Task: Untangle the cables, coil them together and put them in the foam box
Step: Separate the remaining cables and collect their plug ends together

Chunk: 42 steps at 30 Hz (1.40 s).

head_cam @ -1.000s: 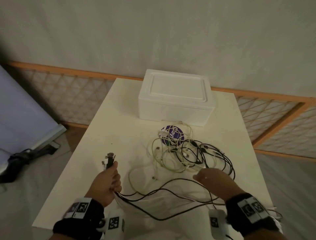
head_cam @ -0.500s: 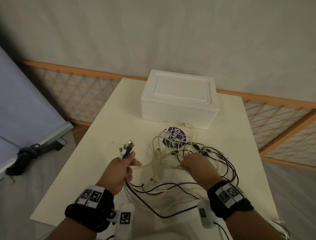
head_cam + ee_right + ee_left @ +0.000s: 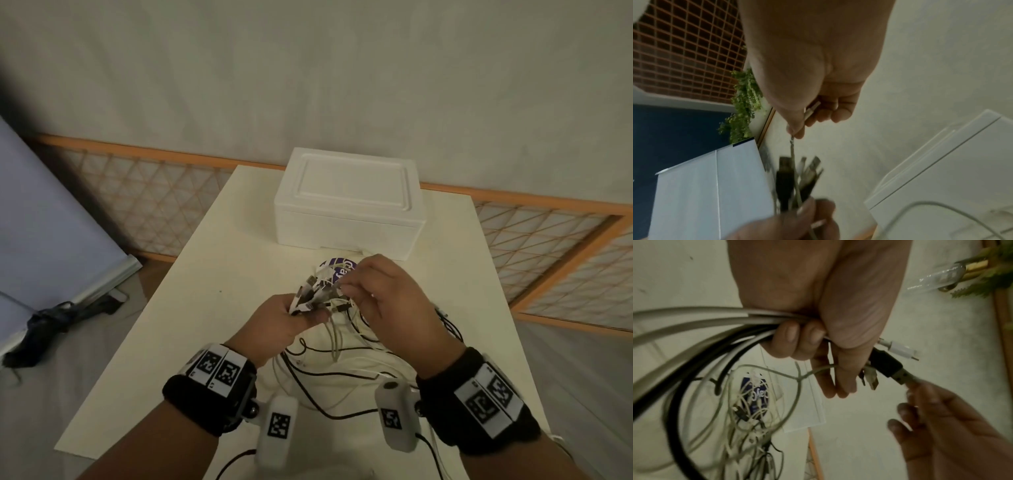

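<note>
My left hand (image 3: 274, 318) grips a bundle of cable ends (image 3: 310, 296), black and white plugs sticking out past the thumb (image 3: 888, 365). My right hand (image 3: 380, 294) pinches the plug of one white cable (image 3: 810, 110) just beside that bundle. The rest of the black and white cables (image 3: 342, 370) lie tangled on the white table (image 3: 212, 308) under both hands. The white foam box (image 3: 349, 202) stands lidded at the table's far end, beyond the hands.
A purple round sticker (image 3: 337, 270) lies on the table under the cables. An orange lattice fence (image 3: 154, 202) runs behind the table. A pale board (image 3: 44, 202) leans at the left, with a dark bag (image 3: 51, 318) on the floor.
My left hand lifted its cable ends toward the middle. My right hand came out of the tangle with one white plug and rose up beside the left.
</note>
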Tool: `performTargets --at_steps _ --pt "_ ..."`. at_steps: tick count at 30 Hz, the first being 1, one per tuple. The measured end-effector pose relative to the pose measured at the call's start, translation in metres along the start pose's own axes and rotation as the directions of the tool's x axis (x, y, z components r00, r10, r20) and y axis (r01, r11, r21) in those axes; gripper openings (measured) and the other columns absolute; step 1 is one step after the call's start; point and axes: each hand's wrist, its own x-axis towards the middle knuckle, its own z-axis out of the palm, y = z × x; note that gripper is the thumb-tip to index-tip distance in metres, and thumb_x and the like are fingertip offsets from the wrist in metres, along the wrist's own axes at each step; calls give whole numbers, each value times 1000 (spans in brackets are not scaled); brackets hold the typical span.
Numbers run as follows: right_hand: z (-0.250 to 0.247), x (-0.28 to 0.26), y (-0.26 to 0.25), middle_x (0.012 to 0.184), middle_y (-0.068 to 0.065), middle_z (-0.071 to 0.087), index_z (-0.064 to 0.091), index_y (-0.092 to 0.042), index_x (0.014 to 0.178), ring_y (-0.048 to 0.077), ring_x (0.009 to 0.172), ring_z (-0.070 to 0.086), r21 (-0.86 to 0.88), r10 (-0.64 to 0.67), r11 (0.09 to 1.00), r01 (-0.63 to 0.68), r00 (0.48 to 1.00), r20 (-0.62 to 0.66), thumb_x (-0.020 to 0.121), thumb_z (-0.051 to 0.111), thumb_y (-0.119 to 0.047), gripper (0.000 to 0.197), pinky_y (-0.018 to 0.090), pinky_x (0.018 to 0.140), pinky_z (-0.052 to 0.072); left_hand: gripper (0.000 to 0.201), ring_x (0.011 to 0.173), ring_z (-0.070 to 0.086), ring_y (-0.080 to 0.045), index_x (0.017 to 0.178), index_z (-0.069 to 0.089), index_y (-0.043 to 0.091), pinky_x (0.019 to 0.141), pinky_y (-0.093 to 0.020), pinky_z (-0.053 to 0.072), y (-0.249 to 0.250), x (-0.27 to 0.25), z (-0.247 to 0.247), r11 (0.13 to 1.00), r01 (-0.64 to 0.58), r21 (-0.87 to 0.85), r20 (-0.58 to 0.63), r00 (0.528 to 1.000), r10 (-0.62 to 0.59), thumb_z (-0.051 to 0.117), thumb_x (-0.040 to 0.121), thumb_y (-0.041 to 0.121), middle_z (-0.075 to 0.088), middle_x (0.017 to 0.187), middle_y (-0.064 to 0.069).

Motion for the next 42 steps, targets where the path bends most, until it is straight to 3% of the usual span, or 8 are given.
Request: performTargets --at_steps 4,7,15,20,25,32,36,42 --pt "0 -1 -7 95 -13 60 44 -42 120 0 73 58 327 389 857 -398 916 96 75 77 -32 56 11 67 46 36 46 25 -13 63 68 14 51 -28 19 -9 -4 -2 991 -1 -136 -74 997 -9 58 93 29 43 51 -2" --pt "27 -6 -4 102 -17 59 29 -36 139 -2 70 57 3 492 852 -523 803 336 65 81 -48 91 23 75 50 43 47 30 -14 51 54 20 53 -29 23 -4 -6 -1 949 -124 -290 -108 989 96 56 92 35 44 52 -1" --pt "72 -20 1 98 0 70 59 -28 117 17 93 64 -233 440 897 -376 699 564 90 53 -48 34 29 81 49 32 67 48 -12 61 62 23 72 -28 39 -4 -4 -34 765 -247 -595 -263 959 105 55 91 33 58 76 -3" --pt "76 -3 -14 80 -5 71 45 -36 133 4 77 63 50 330 911 -410 795 508 95 44 -48 39 23 75 48 41 57 46 -16 54 46 13 59 -26 45 -7 -10 -35 685 -150 -713 -153 987 57 44 89 35 48 61 -6" --pt "88 9 -25 79 0 55 60 -11 94 12 75 49 45 207 957 -286 786 582 97 49 -31 24 26 68 35 35 54 46 -15 58 52 13 54 -25 45 -9 -11 -46 665 -166 -728 -170 984 59 46 89 29 46 59 -6" --pt "78 10 -27 66 -11 53 51 -20 85 3 62 50 117 303 918 -379 860 409 98 45 -34 20 19 59 39 33 73 64 -18 57 60 14 58 -24 51 -18 -10 -79 655 -161 -738 -196 980 20 52 84 32 56 65 -3" --pt "68 9 -23 59 -9 46 49 -26 82 7 57 47 32 311 941 -336 901 304 95 47 -42 21 18 53 36 30 64 61 -17 66 55 15 77 -33 58 -20 -10 -94 464 -183 -866 -194 981 26 55 87 35 52 61 0" --pt "37 14 -28 57 -12 54 55 -33 66 3 54 48 -36 374 921 -389 852 366 80 68 -48 24 14 52 34 48 34 22 -7 53 35 22 38 -19 26 -31 -4 -125 467 -137 -873 -233 960 -155 44 98 34 22 43 8"
